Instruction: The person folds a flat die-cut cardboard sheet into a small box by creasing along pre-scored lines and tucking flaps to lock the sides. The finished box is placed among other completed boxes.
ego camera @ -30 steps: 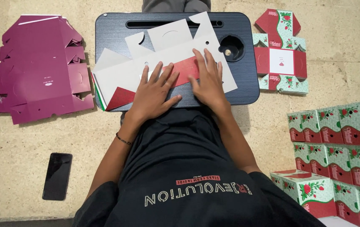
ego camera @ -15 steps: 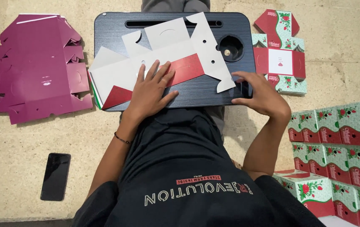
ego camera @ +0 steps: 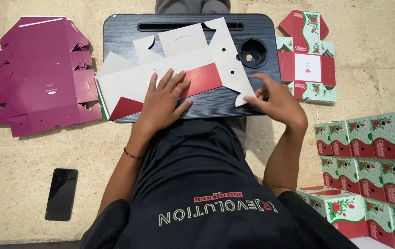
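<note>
Flat box blank (ego camera: 183, 69) — white inside, red panel — left hand (ego camera: 163, 99) spread flat, right hand (ego camera: 278, 101) pinching its flap.

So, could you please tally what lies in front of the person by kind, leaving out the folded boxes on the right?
Lap desk: 1
White-and-red flat carton on the desk: 1
Pile of maroon flat cartons: 1
Red-and-green flat carton: 1
Phone: 1
Total: 5
</note>
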